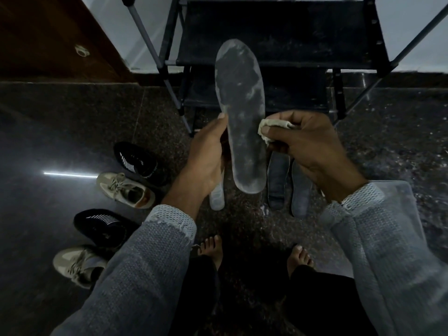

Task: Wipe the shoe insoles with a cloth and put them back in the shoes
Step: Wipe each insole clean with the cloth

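Note:
My left hand (206, 156) grips a long grey insole (242, 112) by its left edge and holds it up, toe end pointing away. The insole's surface is smudged with pale marks. My right hand (310, 146) pinches a small cream cloth (266, 128) against the insole's right edge. On the floor below lie two dark grey insoles (288, 183) side by side and a pale insole (217, 197) partly hidden behind my left hand. Left of me stand two black shoes (138, 161) (101, 226) and two beige laced shoes (126, 190) (77, 265).
A black metal-framed shoe rack (278, 32) stands straight ahead against a pale wall. A brown wooden door (48, 37) is at the upper left. The floor is dark speckled stone (388, 141). My bare feet (211, 248) show below the hands.

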Tool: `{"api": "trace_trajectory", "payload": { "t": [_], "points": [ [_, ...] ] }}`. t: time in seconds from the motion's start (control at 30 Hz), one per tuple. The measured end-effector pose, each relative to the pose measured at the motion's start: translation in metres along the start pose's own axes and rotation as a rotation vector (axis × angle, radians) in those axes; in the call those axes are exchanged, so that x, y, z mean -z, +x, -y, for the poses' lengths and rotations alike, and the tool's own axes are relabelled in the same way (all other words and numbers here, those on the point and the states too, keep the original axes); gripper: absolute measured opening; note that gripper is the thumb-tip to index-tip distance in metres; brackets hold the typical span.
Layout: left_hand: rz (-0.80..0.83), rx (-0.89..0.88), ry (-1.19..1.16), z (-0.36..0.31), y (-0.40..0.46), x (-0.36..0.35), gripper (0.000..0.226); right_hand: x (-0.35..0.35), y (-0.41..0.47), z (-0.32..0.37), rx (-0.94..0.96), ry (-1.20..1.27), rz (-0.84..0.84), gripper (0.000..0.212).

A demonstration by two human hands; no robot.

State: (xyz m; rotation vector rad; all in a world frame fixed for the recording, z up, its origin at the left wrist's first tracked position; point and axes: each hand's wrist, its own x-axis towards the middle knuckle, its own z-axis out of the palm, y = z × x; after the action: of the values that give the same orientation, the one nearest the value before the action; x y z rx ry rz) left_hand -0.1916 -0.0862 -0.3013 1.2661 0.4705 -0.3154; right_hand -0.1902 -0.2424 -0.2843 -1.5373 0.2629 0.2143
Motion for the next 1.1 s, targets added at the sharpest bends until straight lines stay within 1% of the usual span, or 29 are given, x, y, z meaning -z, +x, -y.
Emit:
{"api": "trace_trajectory", "payload": {
  "t": [0.07,0.2,0.37,0.5,0.6,0.73,0.8,0.9,1.03,1.1],
  "points": [
    [-0.034,-0.040,0.066,0.004,0.002,0.002,0.036,0.004,0.003,-0.004,0.001,-0.009,-0.024,0.010],
    [-0.030,-0.081,0.184,0.010,0.003,0.006,0.024,0.010,0.009,-0.013,-0.017,-0.024,-0.051,0.015],
    [-0.025,-0.100,0.312,0.026,0.008,0.010,0.020,0.014,0.016,-0.031,-0.047,-0.039,-0.045,0.015],
    [-0.038,-0.104,0.339,0.044,0.021,0.011,0.015,0.011,0.021,-0.047,-0.086,-0.029,-0.049,0.016],
    [-0.067,-0.061,0.312,0.057,0.035,0.011,0.013,0.011,0.028,-0.062,-0.105,-0.034,-0.061,0.017],
    [-0.070,-0.015,0.351,0.081,0.055,0.016,0.011,0.013,0.043,-0.091,-0.159,-0.058,-0.059,0.017],
    [-0.068,0.000,0.401,0.095,0.067,0.021,0.013,0.014,0.052,-0.110,-0.194,-0.059,-0.065,0.015],
    [-0.078,0.035,0.465,0.115,0.086,0.027,0.022,0.012,0.066,-0.145,-0.247,-0.056,-0.083,0.006],
    [-0.063,0.072,0.586,0.149,0.111,0.039,0.017,0.010,0.079,-0.195,-0.290,-0.059,-0.101,0.007],
    [-0.065,0.101,0.640,0.168,0.122,0.044,0.020,0.010,0.083,-0.217,-0.313,-0.056,-0.102,0.006]
  ]
}}
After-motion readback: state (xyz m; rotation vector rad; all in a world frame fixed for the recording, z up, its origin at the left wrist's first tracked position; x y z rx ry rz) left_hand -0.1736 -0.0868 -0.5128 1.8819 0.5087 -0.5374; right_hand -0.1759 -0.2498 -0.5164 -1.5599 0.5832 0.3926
